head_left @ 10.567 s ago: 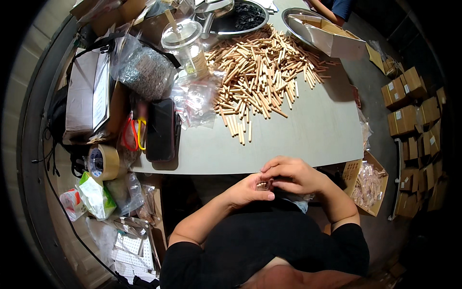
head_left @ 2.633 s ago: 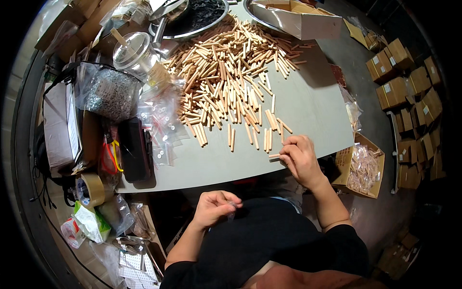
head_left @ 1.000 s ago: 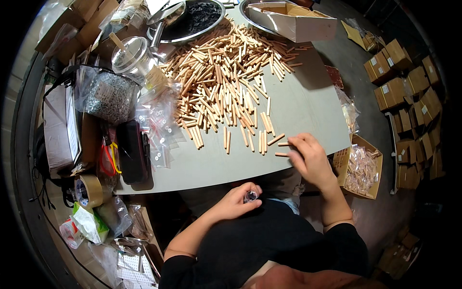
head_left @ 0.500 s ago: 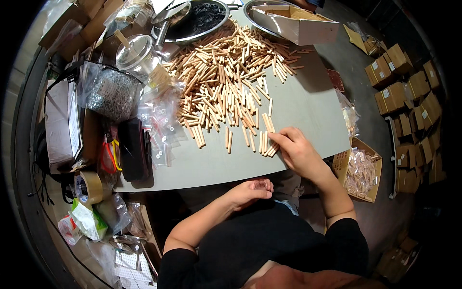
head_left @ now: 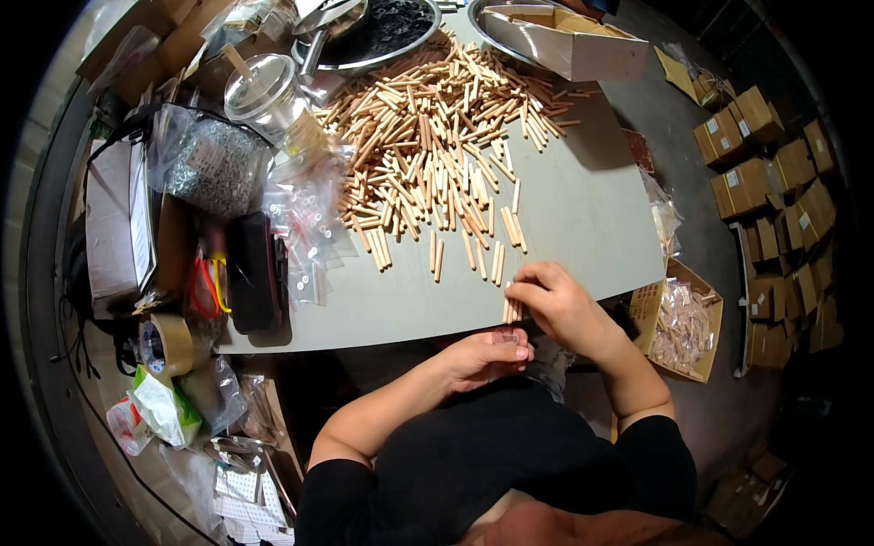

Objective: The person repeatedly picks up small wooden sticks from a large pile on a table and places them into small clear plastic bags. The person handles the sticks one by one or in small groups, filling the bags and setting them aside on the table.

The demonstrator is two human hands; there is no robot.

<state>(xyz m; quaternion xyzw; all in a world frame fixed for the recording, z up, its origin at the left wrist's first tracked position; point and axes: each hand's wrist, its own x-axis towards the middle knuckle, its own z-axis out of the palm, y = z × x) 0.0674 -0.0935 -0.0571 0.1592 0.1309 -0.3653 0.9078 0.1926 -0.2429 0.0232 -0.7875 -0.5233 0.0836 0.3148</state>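
Note:
My right hand [head_left: 557,302] pinches a few short wooden sticks [head_left: 513,310] between thumb and fingers, just over the table's near edge. Close below it, my left hand [head_left: 482,358] is curled, palm up, around a small clear plastic bag [head_left: 506,338]; its outline is partly hidden by the fingers. Several loose sticks [head_left: 498,262] lie in short rows just beyond my right hand. Behind them spreads a big heap of the same wooden sticks [head_left: 428,136] on the grey table [head_left: 583,218].
Left on the table are flat clear bags with small white pieces [head_left: 314,232], a black phone-like case [head_left: 250,273], scissors [head_left: 208,284] and a plastic cup [head_left: 264,96]. Metal basins [head_left: 428,45] and a white carton [head_left: 564,50] stand far back. A carton of filled bags [head_left: 683,328] sits right.
My right hand has lifted several sticks off the table and drawn them toward me. My left hand has risen slightly to the right, nearer to it.

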